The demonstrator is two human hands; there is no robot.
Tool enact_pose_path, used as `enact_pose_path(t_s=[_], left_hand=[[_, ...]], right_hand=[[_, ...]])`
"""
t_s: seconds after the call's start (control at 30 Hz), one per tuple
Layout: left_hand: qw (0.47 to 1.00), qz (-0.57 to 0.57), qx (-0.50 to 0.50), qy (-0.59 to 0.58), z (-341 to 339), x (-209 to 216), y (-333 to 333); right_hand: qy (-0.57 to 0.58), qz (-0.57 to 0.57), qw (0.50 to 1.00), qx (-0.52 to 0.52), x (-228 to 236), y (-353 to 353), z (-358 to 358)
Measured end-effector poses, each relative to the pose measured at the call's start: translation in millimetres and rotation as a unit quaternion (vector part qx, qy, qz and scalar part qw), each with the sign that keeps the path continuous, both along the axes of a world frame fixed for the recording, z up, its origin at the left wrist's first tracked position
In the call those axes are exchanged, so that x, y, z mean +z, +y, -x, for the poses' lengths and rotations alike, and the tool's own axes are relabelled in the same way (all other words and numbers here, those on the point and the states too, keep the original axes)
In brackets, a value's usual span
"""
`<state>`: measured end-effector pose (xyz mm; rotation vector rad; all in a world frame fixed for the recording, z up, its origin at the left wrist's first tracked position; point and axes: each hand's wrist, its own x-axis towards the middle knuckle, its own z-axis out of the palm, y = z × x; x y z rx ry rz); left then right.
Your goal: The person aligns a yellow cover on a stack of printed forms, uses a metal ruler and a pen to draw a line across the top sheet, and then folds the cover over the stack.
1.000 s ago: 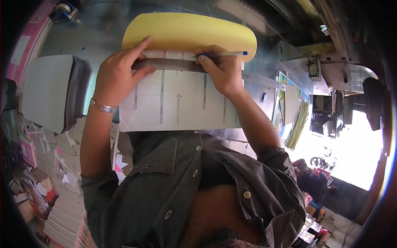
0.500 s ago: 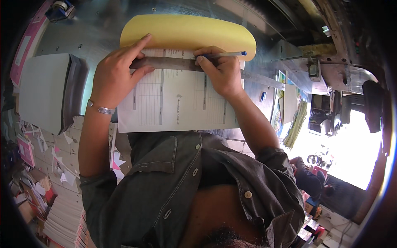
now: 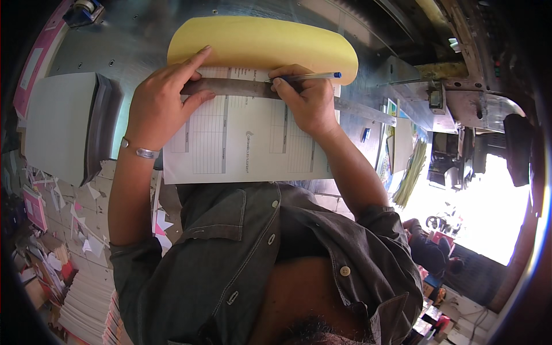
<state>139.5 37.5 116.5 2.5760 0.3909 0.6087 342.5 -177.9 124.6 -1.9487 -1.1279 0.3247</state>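
A printed white form sheet (image 3: 241,149) lies in front of me, with a yellow sheet (image 3: 259,43) curling up at its far edge. Across the form runs a dark metal ruler (image 3: 238,87), its far right end reaching past my right wrist. My left hand (image 3: 164,100) pins the ruler's left part, thumb on the near side and fingers on the far side. In my right hand (image 3: 307,98) a pen (image 3: 319,76) with a blue end is pinched, its point close to the ruler's far edge. Fingers partly hide the point.
A thick stack of paper (image 3: 60,123) stands left of the form, and a tape dispenser (image 3: 85,12) sits at the far left. A small blue object (image 3: 366,135) lies right of my right arm. Machinery (image 3: 460,103) borders the right; another person (image 3: 428,247) is beyond.
The pen's point has shifted very slightly left along the ruler. Both hands, the ruler and the form otherwise stay in place.
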Motion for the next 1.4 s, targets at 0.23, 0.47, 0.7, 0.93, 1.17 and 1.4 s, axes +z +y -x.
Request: enact_pose_path(t_s=[0.23, 0.47, 0.7, 0.93, 1.17, 1.4], left_hand=[[1.000, 0.003, -0.003, -0.004, -0.7, -1.6, 0.8], [1.000, -0.008, -0.004, -0.007, -1.8, 1.3, 1.2], [1.000, -0.002, -0.002, 0.005, -1.4, -0.1, 1.8], [1.000, 0.004, 0.004, 0.004, -1.4, 2.0, 0.2], [1.000, -0.010, -0.018, -0.011, -4.3, 0.5, 1.1], [1.000, 0.000, 0.003, 0.014, -4.5, 3.7, 0.6]], right_hand=[[-0.018, 0.020, 1.000, 0.004, -0.2, 0.9, -1.8], [-0.005, -0.008, 1.000, 0.003, -2.2, 2.7, -2.3], [0.127, -0.040, 0.991, -0.018, 0.2, 2.7, -7.6], [0.313, -0.261, 0.913, -0.026, 29.2, -49.0, -23.0], [-0.014, -0.209, 0.965, -0.156, 18.7, -110.1, -48.0], [-0.220, -0.032, 0.958, -0.179, 7.3, -172.3, -72.6]])
